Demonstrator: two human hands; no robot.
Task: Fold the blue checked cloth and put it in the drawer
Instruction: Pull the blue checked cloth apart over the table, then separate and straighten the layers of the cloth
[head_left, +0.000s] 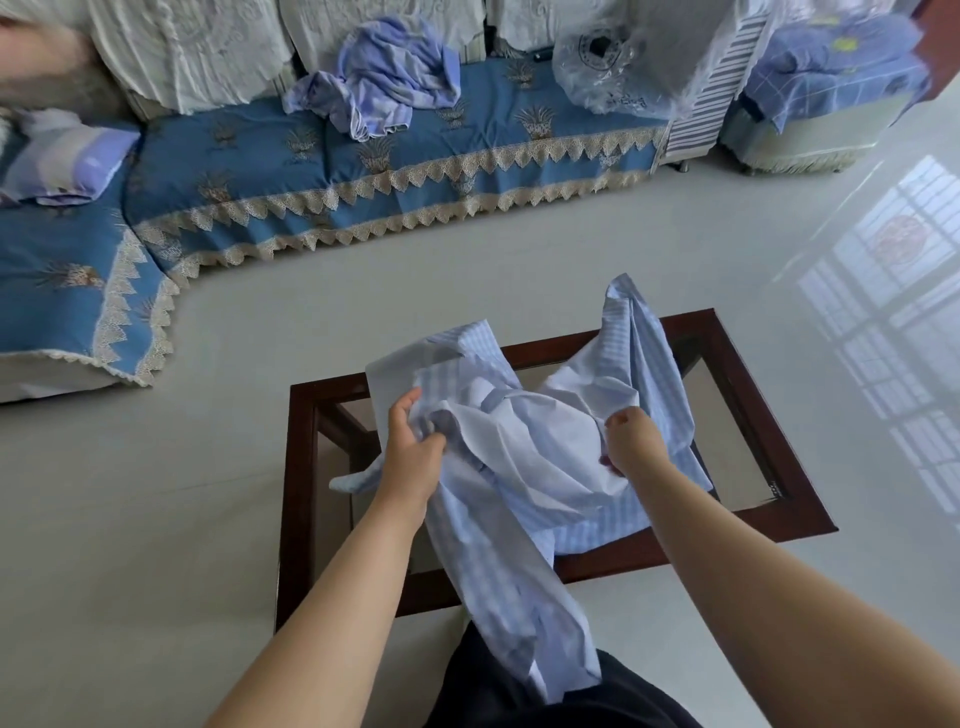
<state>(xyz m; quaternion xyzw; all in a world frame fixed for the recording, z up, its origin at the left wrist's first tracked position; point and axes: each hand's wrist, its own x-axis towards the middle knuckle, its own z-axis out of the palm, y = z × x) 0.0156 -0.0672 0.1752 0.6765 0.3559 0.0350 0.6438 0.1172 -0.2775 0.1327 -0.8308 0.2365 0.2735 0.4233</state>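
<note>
The blue checked cloth (524, 467) is crumpled and bunched, held over a dark wood-framed glass coffee table (753, 395). Its pale inner side shows in the middle, and one end hangs down past the table's near edge towards my lap. My left hand (413, 452) grips a fold of the cloth at its left side. My right hand (634, 441) pinches the cloth at its right side, where a corner sticks up behind it. No drawer is in view.
A sofa with a blue lace-edged cover (363, 171) runs along the back and left. On it lie a crumpled lilac cloth (384, 78), a folded pillow (62, 156) and a clear plastic bag (618, 57). A blue-covered stool (810, 104) stands at the back right on glossy white floor.
</note>
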